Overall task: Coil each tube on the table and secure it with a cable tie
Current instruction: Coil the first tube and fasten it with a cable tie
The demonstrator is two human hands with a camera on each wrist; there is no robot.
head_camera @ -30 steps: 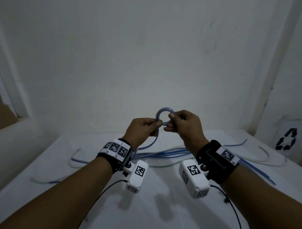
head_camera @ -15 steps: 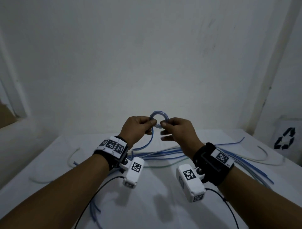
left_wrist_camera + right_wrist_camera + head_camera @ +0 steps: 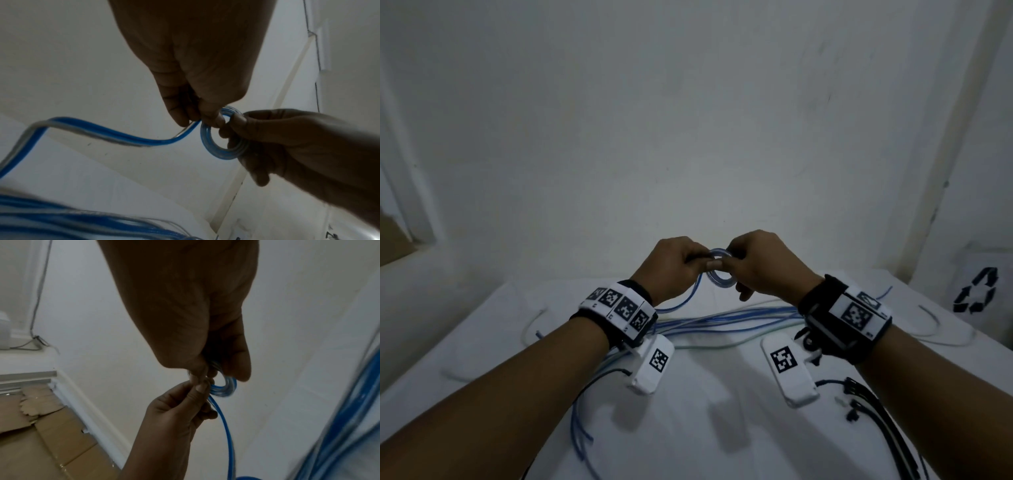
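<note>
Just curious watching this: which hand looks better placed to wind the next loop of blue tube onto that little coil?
Probably the left hand: it pinches the loose blue tube where it meets the coil, while the right hand grips the coil itself.

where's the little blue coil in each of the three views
Head: blue coil at centre, between both hands.
Left wrist: coil right of centre, below the left hand.
Right wrist: coil centre-right, under the right hand.
Shared landmark: the tube's loose tail.

The head view looks forward and down from above the white cloth-covered table [image 3: 688,428]. The 2 wrist views sit close, facing along each hand; all 3 share the small blue translucent tube coil [image 3: 719,274] [image 3: 224,141] [image 3: 224,387], near 12 o'clock.
</note>
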